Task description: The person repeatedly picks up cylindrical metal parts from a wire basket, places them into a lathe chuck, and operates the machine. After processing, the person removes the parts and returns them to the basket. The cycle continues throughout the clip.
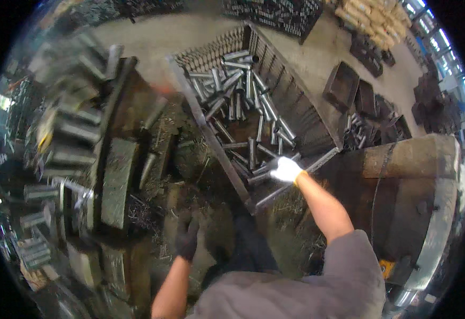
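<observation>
My right hand [287, 170], in a white glove, is over the near end of a metal mesh crate [228, 167]. Its fingers are at the end of a metal tube [261, 177] in the crate; blur hides whether they grip it. Many shiny metal tubes [252, 89] lie jumbled inside, most of them towards the crate's far end. My left hand [187, 239], in a dark glove, hangs low to the left of my legs, outside the crate. Its fingers are dark and blurred, so what they hold, if anything, cannot be told.
Left of the crate stands a machine with a metal block [119, 183] and blurred metal bars [73, 131]. A large metal housing [408, 159] is close on the right. Open metal bins [341, 85] stand at the back right. Metal shavings [148, 213] lie by the machine.
</observation>
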Demonstrator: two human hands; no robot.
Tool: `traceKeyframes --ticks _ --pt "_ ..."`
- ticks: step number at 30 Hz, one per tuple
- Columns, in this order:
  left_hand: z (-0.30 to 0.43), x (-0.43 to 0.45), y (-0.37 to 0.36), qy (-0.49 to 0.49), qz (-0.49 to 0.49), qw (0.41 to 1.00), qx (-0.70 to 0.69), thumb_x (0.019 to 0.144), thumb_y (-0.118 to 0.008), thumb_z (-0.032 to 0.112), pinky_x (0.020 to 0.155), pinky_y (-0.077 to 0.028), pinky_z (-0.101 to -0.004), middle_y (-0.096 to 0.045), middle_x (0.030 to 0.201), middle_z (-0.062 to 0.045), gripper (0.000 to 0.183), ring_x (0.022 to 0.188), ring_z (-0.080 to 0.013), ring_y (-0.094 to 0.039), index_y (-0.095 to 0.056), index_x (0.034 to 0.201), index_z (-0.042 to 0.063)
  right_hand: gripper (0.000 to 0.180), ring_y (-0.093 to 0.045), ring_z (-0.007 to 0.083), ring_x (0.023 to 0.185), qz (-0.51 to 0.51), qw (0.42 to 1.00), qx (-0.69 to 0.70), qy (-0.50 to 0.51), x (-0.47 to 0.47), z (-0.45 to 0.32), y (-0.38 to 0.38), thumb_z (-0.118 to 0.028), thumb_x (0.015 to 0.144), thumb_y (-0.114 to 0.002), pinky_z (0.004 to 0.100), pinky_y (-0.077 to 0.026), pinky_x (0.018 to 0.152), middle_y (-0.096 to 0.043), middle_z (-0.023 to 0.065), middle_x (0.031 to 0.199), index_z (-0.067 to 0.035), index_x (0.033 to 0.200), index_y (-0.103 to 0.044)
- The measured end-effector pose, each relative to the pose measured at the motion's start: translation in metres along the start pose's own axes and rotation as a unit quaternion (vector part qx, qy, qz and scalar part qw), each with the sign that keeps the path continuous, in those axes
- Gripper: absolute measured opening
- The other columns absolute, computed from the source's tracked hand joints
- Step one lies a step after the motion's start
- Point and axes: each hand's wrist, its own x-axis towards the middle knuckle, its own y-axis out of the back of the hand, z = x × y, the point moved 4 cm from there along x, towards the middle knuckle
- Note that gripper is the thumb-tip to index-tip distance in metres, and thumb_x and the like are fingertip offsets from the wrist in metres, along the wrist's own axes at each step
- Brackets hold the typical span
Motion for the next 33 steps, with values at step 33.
traceKeyframes --ticks 33 --pt "0.122 0.3 -0.191 0.037 0.144 0.97 0.193 0.101 -0.074 0.021 0.114 -0.047 -0.0408 -0.053 0.157 -0.027 0.09 0.138 -0.0381 -0.059 -0.019 0.167 -0.008 0.056 -0.067 0.042 0.126 -0.355 0.732 -0.481 0.327 0.396 0.064 -0.241 -0.029 0.099 -0.064 0.0695 -0.058 0.086 -0.058 0.0134 0.157 -0.01 0.151 -0.063"
